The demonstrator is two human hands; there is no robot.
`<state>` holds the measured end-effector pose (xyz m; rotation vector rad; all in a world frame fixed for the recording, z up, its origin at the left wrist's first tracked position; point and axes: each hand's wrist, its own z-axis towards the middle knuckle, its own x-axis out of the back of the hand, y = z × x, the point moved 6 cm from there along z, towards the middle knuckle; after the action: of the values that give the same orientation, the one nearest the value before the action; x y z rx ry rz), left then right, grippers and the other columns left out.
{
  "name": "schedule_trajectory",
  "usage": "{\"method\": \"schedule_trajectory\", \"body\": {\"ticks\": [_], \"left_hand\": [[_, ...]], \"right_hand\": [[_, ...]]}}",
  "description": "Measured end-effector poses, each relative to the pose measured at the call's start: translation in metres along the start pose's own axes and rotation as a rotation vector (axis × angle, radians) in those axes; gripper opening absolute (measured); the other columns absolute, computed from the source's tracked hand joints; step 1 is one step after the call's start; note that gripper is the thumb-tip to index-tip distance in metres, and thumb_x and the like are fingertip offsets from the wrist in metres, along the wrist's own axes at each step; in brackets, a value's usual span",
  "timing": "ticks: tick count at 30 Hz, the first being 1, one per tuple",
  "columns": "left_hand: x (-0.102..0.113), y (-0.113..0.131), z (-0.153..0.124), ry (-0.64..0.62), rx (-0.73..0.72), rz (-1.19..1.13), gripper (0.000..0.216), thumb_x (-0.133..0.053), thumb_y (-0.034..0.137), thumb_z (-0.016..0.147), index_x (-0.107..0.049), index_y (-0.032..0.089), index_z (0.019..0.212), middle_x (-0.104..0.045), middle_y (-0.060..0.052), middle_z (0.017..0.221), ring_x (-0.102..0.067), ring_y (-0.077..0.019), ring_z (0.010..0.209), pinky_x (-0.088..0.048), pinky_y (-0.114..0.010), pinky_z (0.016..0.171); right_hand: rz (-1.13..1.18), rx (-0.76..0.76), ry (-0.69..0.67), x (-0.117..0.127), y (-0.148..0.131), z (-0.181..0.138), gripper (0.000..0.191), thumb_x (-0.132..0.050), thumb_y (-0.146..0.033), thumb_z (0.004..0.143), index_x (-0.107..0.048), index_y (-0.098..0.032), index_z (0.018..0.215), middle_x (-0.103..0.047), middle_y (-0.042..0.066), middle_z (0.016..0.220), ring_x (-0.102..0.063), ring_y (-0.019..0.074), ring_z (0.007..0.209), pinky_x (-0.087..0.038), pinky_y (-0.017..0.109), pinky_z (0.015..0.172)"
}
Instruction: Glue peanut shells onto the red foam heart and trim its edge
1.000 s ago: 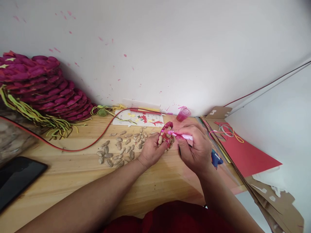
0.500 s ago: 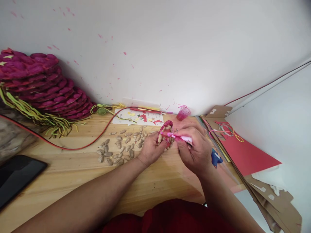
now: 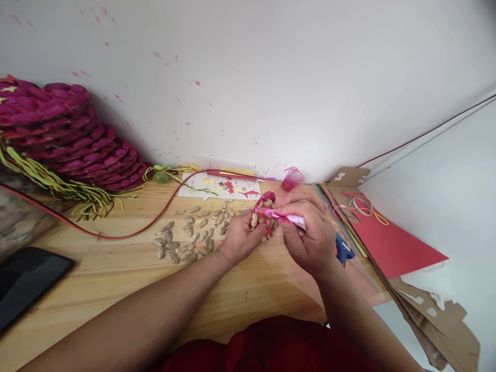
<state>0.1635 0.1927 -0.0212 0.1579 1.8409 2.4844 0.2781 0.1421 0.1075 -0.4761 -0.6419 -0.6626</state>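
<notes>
Evidently it's partway along: on the grained wooden counter (image 3: 240, 305), mid-scene, work continues, while at far left a lumpy magenta stack (image 3: 83, 132) of layers looks finished. The left hand (image 3: 243, 237) pinches a small rounded peanut piece (image 3: 268, 197), pink along its far edge, tan elsewhere, seemingly left to coat; the right hand (image 3: 310, 235) clasps a slim, paint-smeared brush (image 3: 293, 219) up to it. Ridged, unpainted peanuts (image 3: 173, 245) lie loose leftward.

Phone (image 3: 34, 285) cut (L edge); peanut piece (image 3: 267, 203) pt-hid
</notes>
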Motion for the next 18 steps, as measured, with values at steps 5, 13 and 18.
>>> {"method": "schedule_trajectory", "body": {"ticks": [5, 13, 18], "left_hand": [[-0.0016, 0.0006, -0.0001, -0.029, 0.0, -0.055, 0.017, -0.061, 0.032, 0.085, -0.063, 0.02, 0.074, -0.065, -0.001, 0.072, -0.059, -0.016, 0.068, -0.048, -0.028, 0.068], [0.0, -0.0018, 0.0002, -0.013, 0.018, -0.043, 0.019, -0.063, 0.034, 0.084, -0.062, 0.019, 0.072, -0.065, -0.002, 0.071, -0.058, -0.016, 0.066, -0.048, -0.028, 0.066], [-0.0009, -0.0029, 0.0003, -0.021, 0.021, -0.049, 0.017, -0.063, 0.034, 0.084, -0.063, 0.02, 0.074, -0.066, -0.002, 0.073, -0.058, -0.016, 0.068, -0.049, -0.028, 0.069]], "right_hand": [[-0.012, -0.01, -0.023, 0.0003, 0.0003, -0.0006, 0.007, -0.06, -0.02, 0.095, -0.065, -0.024, 0.098, -0.071, 0.003, 0.086, -0.064, 0.0234, 0.091, -0.046, 0.04, 0.083], [-0.035, 0.047, -0.03, -0.0027, -0.0048, 0.0019, 0.008, -0.06, -0.02, 0.095, -0.065, -0.025, 0.1, -0.072, 0.003, 0.087, -0.065, 0.0235, 0.09, -0.044, 0.04, 0.083], [-0.046, 0.044, -0.027, -0.0018, -0.0052, 0.0031, 0.008, -0.061, -0.02, 0.096, -0.065, -0.025, 0.099, -0.072, 0.002, 0.086, -0.065, 0.0235, 0.09, -0.044, 0.041, 0.083]]}}
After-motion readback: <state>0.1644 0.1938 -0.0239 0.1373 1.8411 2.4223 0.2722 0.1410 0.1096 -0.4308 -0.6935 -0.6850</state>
